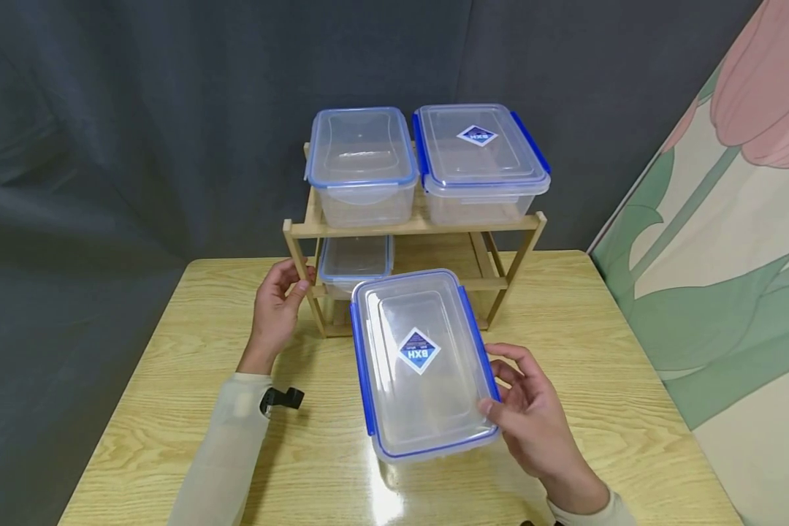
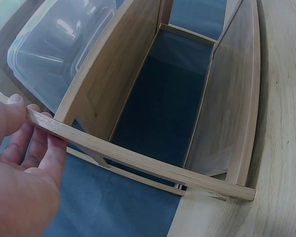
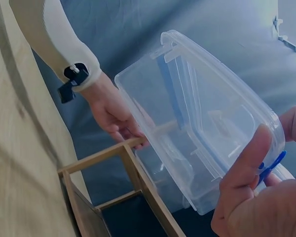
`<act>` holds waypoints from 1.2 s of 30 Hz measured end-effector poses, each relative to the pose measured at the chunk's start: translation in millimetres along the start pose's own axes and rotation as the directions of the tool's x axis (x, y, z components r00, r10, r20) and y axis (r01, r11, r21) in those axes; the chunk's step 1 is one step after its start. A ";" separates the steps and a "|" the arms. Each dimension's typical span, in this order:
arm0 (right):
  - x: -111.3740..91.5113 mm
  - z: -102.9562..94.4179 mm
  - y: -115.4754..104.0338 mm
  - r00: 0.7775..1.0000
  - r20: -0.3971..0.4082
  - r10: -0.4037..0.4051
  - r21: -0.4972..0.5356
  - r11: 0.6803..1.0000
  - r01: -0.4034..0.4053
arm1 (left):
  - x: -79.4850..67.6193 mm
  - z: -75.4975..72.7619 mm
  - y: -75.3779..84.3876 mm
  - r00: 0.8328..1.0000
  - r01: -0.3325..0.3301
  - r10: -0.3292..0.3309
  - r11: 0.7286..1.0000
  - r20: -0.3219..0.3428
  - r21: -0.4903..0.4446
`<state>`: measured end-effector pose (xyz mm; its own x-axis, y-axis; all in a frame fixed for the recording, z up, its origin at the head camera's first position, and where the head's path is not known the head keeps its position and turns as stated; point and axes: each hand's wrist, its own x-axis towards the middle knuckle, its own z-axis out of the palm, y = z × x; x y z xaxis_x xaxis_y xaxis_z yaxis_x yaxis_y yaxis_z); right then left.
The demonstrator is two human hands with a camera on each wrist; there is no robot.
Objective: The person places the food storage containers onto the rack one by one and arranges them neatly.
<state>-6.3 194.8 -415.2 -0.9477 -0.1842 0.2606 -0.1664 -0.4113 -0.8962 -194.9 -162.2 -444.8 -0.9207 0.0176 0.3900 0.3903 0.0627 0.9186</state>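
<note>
A clear plastic food container (image 1: 427,398) with blue side clips and a diamond label hangs tilted in front of the wooden rack (image 1: 394,229). My right hand (image 1: 532,424) holds it by its right edge, thumb on the lid and fingers beneath. In the right wrist view, the see-through side of this container (image 3: 202,118) spans the middle, past my thumb. At the rack's left front leg, my left hand (image 1: 275,314) grips the wood. The left wrist view shows its thumb and fingers round that wooden leg (image 2: 138,160).
On the rack's top stand two lidded containers, a light-blue-rimmed one (image 1: 366,153) and a blue-clipped one (image 1: 483,157). A smaller container (image 1: 356,256) sits on the shelf below, at the left. Behind the wooden table (image 1: 605,329) hangs a dark curtain (image 1: 204,131); a flowered panel (image 1: 749,241) is right.
</note>
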 end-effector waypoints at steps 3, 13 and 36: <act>1.8 -3.3 -4.3 1.000 -0.017 0.002 0.000 1.000 -0.002 | -0.1 0.0 -0.1 1.000 -0.002 0.002 1.000 -0.001 -0.003; 8.6 -16.7 -7.0 0.996 -0.029 -0.079 0.025 0.996 0.080 | -0.6 0.4 0.2 1.000 0.002 -0.002 1.000 -0.002 -0.004; 28.0 -29.4 -11.9 0.987 -0.157 -0.030 -0.043 0.999 0.023 | -0.8 0.7 -0.2 1.000 0.018 -0.018 1.000 0.006 0.002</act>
<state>-38.9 220.8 -407.7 -0.9733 -0.0295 0.2275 -0.2000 -0.3769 -0.9044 -194.3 -161.5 -445.4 -0.9277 0.0220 0.3726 0.3732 0.0645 0.9255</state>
